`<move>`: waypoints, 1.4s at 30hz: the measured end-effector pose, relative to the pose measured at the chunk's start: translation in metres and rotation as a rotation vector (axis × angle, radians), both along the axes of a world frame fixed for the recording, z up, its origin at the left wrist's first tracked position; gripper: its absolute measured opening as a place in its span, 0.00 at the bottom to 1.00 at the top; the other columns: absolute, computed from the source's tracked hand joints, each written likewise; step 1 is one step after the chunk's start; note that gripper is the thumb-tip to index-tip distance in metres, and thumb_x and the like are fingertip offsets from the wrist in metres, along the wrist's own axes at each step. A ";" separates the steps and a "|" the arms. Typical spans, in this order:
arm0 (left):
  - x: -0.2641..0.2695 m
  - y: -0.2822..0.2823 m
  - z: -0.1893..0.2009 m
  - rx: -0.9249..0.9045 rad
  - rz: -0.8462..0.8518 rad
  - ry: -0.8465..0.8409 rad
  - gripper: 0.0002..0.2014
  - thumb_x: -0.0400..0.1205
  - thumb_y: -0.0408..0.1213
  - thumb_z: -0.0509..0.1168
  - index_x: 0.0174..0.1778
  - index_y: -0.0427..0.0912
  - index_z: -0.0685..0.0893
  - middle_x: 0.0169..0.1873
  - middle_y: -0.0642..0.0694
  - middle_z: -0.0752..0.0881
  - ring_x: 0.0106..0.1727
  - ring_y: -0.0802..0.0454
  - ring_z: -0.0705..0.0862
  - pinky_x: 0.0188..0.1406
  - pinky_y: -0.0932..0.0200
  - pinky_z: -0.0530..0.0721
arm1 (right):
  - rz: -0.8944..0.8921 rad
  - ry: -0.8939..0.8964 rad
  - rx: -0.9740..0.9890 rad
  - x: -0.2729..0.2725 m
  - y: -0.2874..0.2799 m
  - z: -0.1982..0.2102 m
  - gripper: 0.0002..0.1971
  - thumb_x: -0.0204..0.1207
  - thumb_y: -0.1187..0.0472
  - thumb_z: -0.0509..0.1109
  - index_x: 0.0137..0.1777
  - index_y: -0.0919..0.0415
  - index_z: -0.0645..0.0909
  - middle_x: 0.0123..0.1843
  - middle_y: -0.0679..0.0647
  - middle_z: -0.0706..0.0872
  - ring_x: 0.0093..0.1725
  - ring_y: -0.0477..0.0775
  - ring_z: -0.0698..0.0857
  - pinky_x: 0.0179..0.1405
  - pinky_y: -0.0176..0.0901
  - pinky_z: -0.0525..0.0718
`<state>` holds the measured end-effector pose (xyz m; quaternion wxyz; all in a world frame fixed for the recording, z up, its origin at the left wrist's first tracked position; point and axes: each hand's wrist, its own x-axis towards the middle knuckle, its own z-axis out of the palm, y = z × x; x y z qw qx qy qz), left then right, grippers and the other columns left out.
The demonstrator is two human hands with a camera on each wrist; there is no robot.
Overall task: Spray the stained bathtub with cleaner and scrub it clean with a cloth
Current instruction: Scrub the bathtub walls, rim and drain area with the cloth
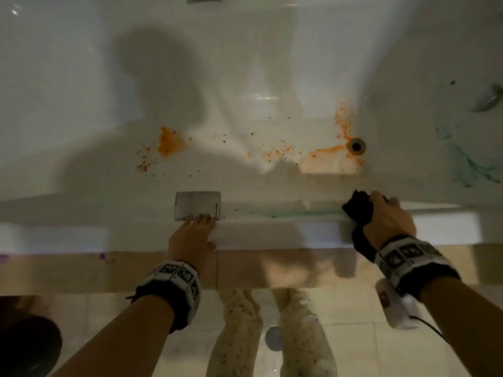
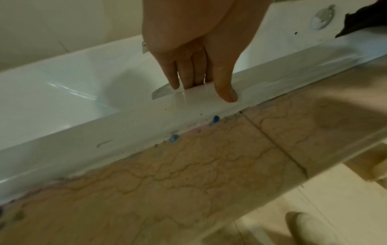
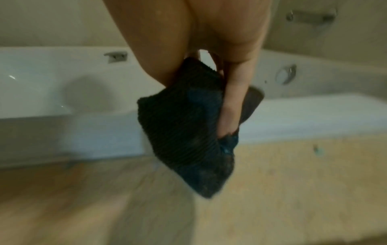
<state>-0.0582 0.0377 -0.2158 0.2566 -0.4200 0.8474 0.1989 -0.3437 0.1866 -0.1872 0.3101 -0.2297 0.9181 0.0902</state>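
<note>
Bathtub: one, long axis 9 to 3 o'clock.
Stains: two orange patches, drain at 3 o'clock.
Cloth: one, dark, on near rim, bunched in right hand's curled grip.
Left hand: fingers straight, flat on rim.

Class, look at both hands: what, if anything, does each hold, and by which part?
The right hand grips a dark cloth, bunched at its upper part, the rest hanging loose. The left hand holds nothing; its straight fingers rest on the bathtub's rim.
</note>
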 end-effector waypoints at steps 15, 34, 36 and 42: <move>-0.001 -0.010 0.005 0.008 0.100 0.002 0.27 0.84 0.41 0.62 0.79 0.51 0.64 0.78 0.51 0.68 0.77 0.49 0.68 0.76 0.57 0.64 | 0.046 -0.328 -0.236 0.145 -0.083 -0.035 0.31 0.74 0.64 0.66 0.75 0.58 0.58 0.71 0.66 0.66 0.67 0.69 0.73 0.63 0.55 0.75; 0.128 -0.051 -0.002 -0.009 0.158 -0.185 0.43 0.83 0.46 0.62 0.83 0.38 0.40 0.83 0.42 0.40 0.84 0.47 0.41 0.83 0.50 0.44 | -0.091 -0.199 -0.196 0.233 -0.111 -0.019 0.34 0.77 0.65 0.65 0.79 0.59 0.52 0.73 0.68 0.61 0.66 0.71 0.74 0.60 0.54 0.79; 0.149 -0.062 -0.004 -0.006 0.157 -0.187 0.43 0.83 0.46 0.62 0.83 0.38 0.39 0.83 0.43 0.39 0.84 0.48 0.41 0.83 0.50 0.44 | -0.103 -0.210 -0.186 0.263 -0.132 -0.021 0.35 0.78 0.65 0.65 0.80 0.60 0.50 0.74 0.67 0.61 0.65 0.69 0.75 0.58 0.49 0.79; 0.198 -0.097 -0.018 -0.016 0.169 -0.139 0.41 0.85 0.47 0.59 0.82 0.38 0.38 0.83 0.43 0.39 0.84 0.48 0.41 0.83 0.49 0.43 | -0.161 -0.093 -0.095 0.302 -0.175 -0.027 0.29 0.79 0.64 0.63 0.76 0.64 0.54 0.70 0.68 0.65 0.64 0.67 0.75 0.51 0.49 0.80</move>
